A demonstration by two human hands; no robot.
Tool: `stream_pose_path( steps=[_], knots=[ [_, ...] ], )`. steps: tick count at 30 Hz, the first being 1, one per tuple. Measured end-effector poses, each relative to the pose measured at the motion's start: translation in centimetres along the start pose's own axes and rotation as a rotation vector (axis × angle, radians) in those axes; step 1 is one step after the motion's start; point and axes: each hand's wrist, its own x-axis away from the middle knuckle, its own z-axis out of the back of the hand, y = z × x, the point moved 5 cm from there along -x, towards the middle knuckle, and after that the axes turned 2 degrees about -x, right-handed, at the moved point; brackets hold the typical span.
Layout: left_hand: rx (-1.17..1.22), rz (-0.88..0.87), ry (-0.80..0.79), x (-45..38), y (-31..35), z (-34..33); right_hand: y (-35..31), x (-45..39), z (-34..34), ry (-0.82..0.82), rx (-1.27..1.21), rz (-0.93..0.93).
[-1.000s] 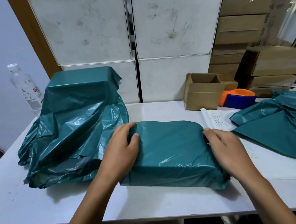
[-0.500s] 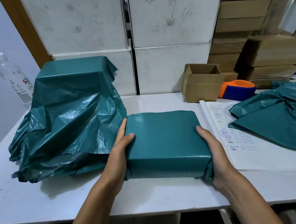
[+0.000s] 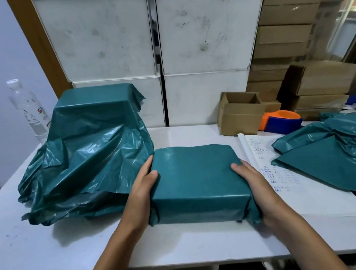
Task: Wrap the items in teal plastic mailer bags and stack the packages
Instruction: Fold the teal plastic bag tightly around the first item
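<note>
A flat box wrapped tightly in teal plastic, the teal package [image 3: 197, 179], is at the middle of the white table [image 3: 51, 246]. My left hand [image 3: 142, 190] grips its left side with the thumb on top. My right hand [image 3: 255, 184] grips its right side, thumb on top, where loose plastic bunches at the near corner. The package looks raised slightly at its near edge. To the left stands a tall heap of teal-wrapped packages [image 3: 88, 146] with loose plastic spilling around its base. Empty teal mailer bags [image 3: 337, 152] lie at the right.
An open notebook [image 3: 292, 183] with handwriting lies right of the package. Behind it are a small open cardboard box [image 3: 241, 113] and an orange-and-blue tape dispenser [image 3: 282, 120]. A water bottle [image 3: 28, 109] stands at the far left. White boxes and stacked cartons line the back.
My hands went from pressing the plastic on top of the package to gripping its two sides. The package now sits squarer, smoother and slightly lifted.
</note>
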Motion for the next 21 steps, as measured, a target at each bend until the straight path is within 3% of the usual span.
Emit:
stream_pose_path(
  steps=[5, 10, 12, 15, 18, 21],
  knots=[
    [-0.290, -0.092, 0.112, -0.4, 2.2, 1.6, -3.4, -0.4, 1.3, 0.150, 0.412, 0.144],
    [-0.862, -0.320, 0.259, 0.6, 5.9, 1.1, -5.5, 0.4, 0.5, 0.265, 0.918, 0.359],
    [-0.930, -0.455, 0.180, 1.0, 7.3, -0.7, -6.1, 0.7, -1.2, 0.250, 1.035, 0.512],
    [-1.025, -0.469, -0.019, 0.4, 8.2, -3.8, -6.3, -0.1, -4.6, 0.117, 1.130, 0.648],
    [-1.210, -0.423, -0.150, -1.7, 7.9, -6.1, -5.9, -2.8, -6.8, -0.011, 1.273, 0.604],
    [-1.245, -0.357, -0.185, -3.9, 6.6, -6.1, -5.5, -5.2, -7.1, -0.037, 1.387, 0.500]
  ],
)
